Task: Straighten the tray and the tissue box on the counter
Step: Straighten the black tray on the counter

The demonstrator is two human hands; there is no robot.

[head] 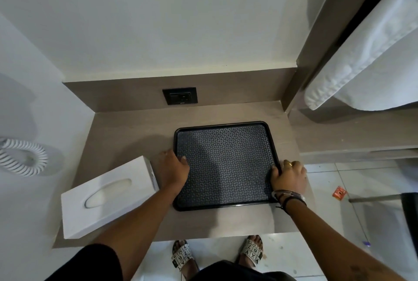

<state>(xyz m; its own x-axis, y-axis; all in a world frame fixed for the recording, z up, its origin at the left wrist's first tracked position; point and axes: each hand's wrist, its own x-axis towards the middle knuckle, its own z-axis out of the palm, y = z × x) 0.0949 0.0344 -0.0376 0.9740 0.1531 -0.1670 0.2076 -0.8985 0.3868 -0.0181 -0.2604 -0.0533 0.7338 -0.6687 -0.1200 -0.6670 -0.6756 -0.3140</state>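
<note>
A black tray [226, 126] with a patterned grey mat lies on the brown counter [126, 136], right of centre. My left hand [173, 168] grips its left rim, thumb over the edge. My right hand [288, 175] grips its right rim, with a ring and bracelets on it. A white tissue box [106, 197] lies at the counter's front left, turned at an angle, its near corner past the counter's edge. The box sits just left of my left forearm.
A black wall socket [180, 95] is set in the back panel behind the tray. A coiled white cord [22, 158] hangs on the left wall. A white pillow [366, 59] lies on the bed to the right. Tiled floor lies beyond the counter's right edge.
</note>
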